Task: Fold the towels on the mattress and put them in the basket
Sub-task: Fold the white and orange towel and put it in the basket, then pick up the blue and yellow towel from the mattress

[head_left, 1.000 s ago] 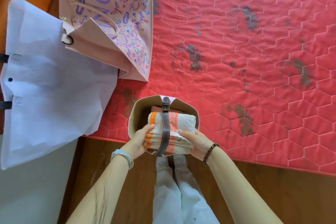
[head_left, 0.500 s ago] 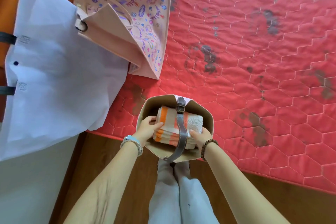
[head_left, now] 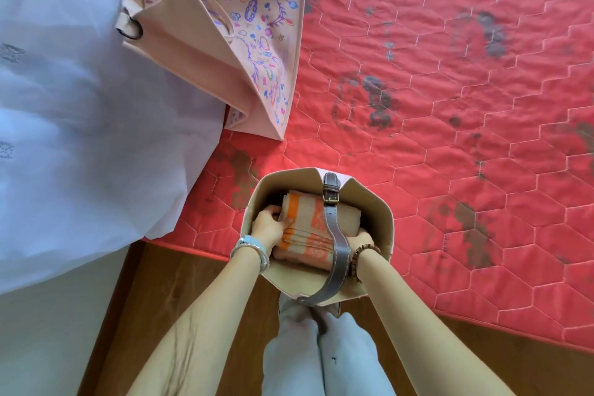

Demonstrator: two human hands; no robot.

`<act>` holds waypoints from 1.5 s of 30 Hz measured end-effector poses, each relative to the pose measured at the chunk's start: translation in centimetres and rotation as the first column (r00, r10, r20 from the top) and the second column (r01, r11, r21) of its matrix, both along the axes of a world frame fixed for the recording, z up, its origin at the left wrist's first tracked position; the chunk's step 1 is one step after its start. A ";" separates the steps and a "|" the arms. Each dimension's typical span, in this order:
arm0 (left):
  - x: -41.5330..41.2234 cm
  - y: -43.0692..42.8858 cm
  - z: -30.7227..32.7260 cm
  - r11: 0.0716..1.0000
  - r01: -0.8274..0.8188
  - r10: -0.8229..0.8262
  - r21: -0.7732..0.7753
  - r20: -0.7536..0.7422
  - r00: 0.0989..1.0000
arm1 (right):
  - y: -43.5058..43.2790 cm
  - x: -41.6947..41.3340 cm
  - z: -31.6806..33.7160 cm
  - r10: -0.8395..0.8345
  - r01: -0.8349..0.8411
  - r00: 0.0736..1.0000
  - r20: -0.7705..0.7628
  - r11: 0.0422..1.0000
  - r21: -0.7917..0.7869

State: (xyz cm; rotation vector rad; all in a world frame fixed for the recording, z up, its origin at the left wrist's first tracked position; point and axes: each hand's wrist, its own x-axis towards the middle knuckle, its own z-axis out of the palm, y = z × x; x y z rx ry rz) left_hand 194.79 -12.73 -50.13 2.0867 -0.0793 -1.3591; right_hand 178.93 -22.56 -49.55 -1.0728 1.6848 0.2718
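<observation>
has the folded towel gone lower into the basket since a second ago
Yes. The folded towel was level with the basket rim under the strap; now it sits down inside the walls, both hands in with it.

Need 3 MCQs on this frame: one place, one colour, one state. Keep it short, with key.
1. Where is the folded towel?
A. Inside the beige basket
B. Flat on the red mattress
C. On the white bag

2. What colour are the towel's stripes?
A. Blue
B. Orange
C. Green

3. What are the hands doing?
A. Both rest on the mattress
B. Only one touches the towel
C. The left hand and right hand hold the towel from either side

Key: 1 A, the towel sits within the basket walls, under the brown strap. 2 B, orange bands run across the pale cloth. 3 C, each hand reaches into the basket at one end of the towel, fingers against it.
</observation>
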 end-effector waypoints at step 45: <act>0.0 2.5 24.4 0.842 -0.201 0.178 -0.500 -0.094 0.979 | 0.4 -3.0 24.1 -0.163 0.322 0.783 0.601 0.932 -0.166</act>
